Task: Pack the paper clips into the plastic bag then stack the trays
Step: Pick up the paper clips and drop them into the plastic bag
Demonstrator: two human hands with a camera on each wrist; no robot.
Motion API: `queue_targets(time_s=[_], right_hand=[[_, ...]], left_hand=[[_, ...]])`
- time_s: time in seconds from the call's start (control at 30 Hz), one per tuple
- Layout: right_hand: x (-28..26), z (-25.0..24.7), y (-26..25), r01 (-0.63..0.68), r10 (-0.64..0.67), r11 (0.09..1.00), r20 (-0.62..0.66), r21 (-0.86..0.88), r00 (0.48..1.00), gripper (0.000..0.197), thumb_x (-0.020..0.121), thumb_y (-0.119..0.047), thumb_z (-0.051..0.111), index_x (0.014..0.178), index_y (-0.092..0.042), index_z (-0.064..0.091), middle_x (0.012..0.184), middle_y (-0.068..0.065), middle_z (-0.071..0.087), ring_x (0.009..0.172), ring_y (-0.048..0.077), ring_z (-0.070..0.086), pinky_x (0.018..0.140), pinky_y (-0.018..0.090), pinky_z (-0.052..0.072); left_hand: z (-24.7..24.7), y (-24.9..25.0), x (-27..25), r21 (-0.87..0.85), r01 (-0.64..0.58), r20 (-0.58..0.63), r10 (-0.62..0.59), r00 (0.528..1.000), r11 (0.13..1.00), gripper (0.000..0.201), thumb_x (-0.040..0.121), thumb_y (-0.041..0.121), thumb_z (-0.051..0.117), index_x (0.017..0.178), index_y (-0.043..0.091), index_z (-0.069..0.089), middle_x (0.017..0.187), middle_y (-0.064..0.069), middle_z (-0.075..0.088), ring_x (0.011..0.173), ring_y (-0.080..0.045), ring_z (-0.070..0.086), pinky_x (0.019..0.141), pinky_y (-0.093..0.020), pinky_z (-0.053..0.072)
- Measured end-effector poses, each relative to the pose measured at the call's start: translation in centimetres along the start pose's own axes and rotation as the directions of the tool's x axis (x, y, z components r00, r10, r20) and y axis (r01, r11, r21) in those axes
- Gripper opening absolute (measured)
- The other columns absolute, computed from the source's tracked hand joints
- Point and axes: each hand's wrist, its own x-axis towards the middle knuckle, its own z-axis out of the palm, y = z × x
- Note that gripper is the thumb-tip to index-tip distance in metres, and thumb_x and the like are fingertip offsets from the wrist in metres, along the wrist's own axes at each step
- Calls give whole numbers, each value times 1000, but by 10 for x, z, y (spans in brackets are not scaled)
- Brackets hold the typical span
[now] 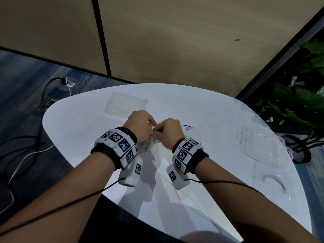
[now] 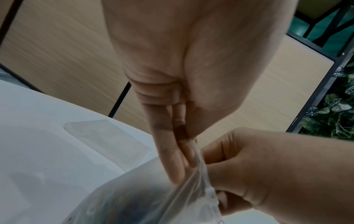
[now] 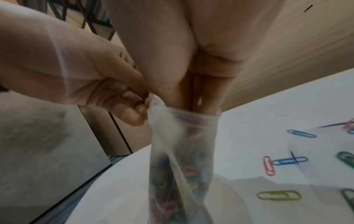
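Over the middle of the white table (image 1: 219,109), both hands hold a clear plastic bag (image 3: 182,159) upright; it has several coloured paper clips inside. My left hand (image 1: 152,124) pinches one corner of the bag's mouth with its fingertips (image 2: 188,157). My right hand (image 1: 161,131) grips the mouth beside it, thumb outside and fingers (image 3: 201,100) behind the rim. The bag (image 1: 146,145) hangs below the hands. Loose paper clips (image 1: 188,128) lie just right of the hands; blue (image 3: 301,133), red (image 3: 269,166) and yellow-green (image 3: 278,195) ones show. One clear tray (image 1: 125,104) lies behind the hands.
A second clear tray (image 1: 261,146) sits near the table's right edge, with another clear piece (image 1: 273,181) in front of it. Cables run over the floor (image 1: 26,137) at the left. Plants (image 1: 298,102) stand beyond the right edge. A wood-panel wall is behind.
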Motion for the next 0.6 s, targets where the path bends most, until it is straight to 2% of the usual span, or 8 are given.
queue_targets(time_s=[0.13, 0.23, 0.3, 0.37, 0.4, 0.47, 0.53, 0.6], right_hand=[[-1, -8, -5, 53, -51, 999, 96, -12, 994, 22, 76, -1, 62, 77, -14, 80, 68, 7, 73, 59, 18, 57, 56, 26, 50], [3, -22, -2, 47, -62, 989, 103, 141, 993, 11, 77, -9, 75, 78, -19, 79, 70, 1, 75, 62, 17, 71, 62, 28, 60], [12, -32, 11, -12, -17, 954, 95, 299, 995, 9, 80, -10, 74, 84, -17, 79, 76, 3, 76, 67, 18, 72, 62, 30, 61], [25, -41, 40, -102, 109, 918, 1, 384, 994, 13, 84, -6, 69, 88, -15, 77, 84, 6, 76, 75, 22, 72, 68, 32, 61], [32, -44, 59, -147, 173, 940, -59, 307, 983, 16, 87, -8, 64, 93, -17, 76, 93, 6, 76, 84, 23, 71, 77, 33, 60], [40, -45, 98, -275, 270, 960, -82, -51, 959, 23, 93, -18, 55, 111, -18, 69, 121, 6, 68, 111, 26, 64, 98, 32, 48], [41, -34, 127, -343, 349, 915, -10, -211, 937, 28, 98, -25, 45, 120, -13, 57, 133, 11, 56, 126, 31, 51, 101, 33, 37], [40, -18, 137, -297, 309, 926, 17, -231, 951, 39, 101, -28, 38, 132, -8, 47, 140, 15, 46, 134, 34, 41, 105, 36, 33]], left_hand=[[-1, -3, 3, -15, 1, -28, -1, 1000, 1000, 23, 98, 7, 55, 102, 11, 77, 96, -10, 75, 92, -28, 72, 89, -40, 60], [-3, -9, 5, -54, 13, -27, -15, 1000, 998, 19, 97, 7, 57, 98, 11, 76, 88, -9, 73, 87, -31, 73, 85, -43, 61], [-4, -13, 6, -73, 17, -40, -20, 999, 997, 19, 97, 7, 57, 94, 13, 75, 90, -12, 73, 87, -32, 72, 84, -43, 61], [-7, -17, 7, -89, 22, -55, -27, 998, 996, 21, 97, 6, 56, 92, 13, 75, 92, -14, 73, 87, -33, 72, 83, -44, 61], [-9, -19, 7, -97, 28, -59, -34, 998, 995, 22, 97, 5, 55, 92, 13, 75, 92, -14, 73, 86, -33, 72, 83, -43, 62], [-12, -21, 8, -99, 31, -61, -38, 997, 995, 22, 97, 5, 55, 93, 13, 75, 93, -14, 73, 87, -33, 72, 83, -43, 62], [-14, -22, 8, -93, 29, -58, -35, 998, 995, 22, 98, 5, 54, 94, 13, 75, 93, -13, 72, 89, -33, 72, 84, -43, 61], [-15, -21, 8, -79, 27, -53, -31, 998, 997, 23, 98, 4, 54, 96, 11, 75, 91, -11, 71, 91, -33, 72, 86, -42, 61]])
